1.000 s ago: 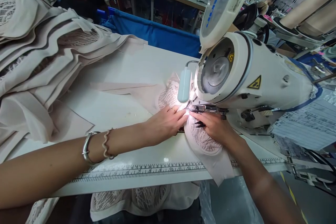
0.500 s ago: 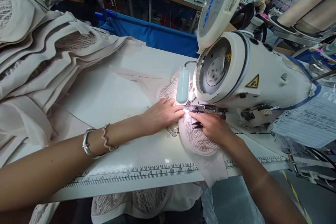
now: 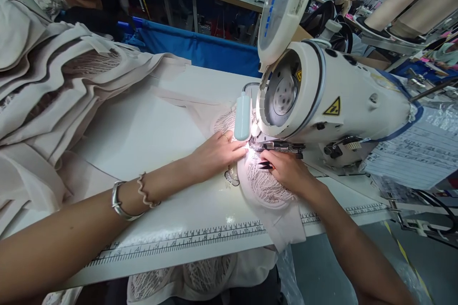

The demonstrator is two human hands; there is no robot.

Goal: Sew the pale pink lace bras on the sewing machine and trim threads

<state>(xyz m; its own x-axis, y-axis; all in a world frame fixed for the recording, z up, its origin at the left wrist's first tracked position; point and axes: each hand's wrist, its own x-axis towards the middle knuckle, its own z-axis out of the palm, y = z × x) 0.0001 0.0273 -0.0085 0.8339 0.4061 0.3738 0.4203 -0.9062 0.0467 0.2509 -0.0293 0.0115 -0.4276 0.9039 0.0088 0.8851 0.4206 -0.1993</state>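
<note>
A pale pink bra (image 3: 267, 185) with lace cups lies under the needle of a white sewing machine (image 3: 298, 88), one cup on each side of the lit needle area. My left hand (image 3: 218, 152) is at the left of the needle, its fingertips pinched on the bra's edge. Right of the needle, my right hand (image 3: 284, 167) rests on the lace cup with bent fingers. Thread snips (image 3: 265, 165) with dark pointed blades stick out from under those fingers. A pale green lamp (image 3: 243, 117) hangs beside the needle and hides part of the cloth behind.
Many similar bra pieces (image 3: 86, 69) are heaped on the table's left side. A printed ruler (image 3: 193, 238) runs along the front edge, with another lace bra (image 3: 207, 274) on my lap below. Paper sheets (image 3: 411, 152) hang at right; blue cloth (image 3: 200, 50) lies behind.
The view has shifted slightly, moving the machine left in the picture. My right fingertips have drawn back a little from the needle. Both hands stay on the bra.
</note>
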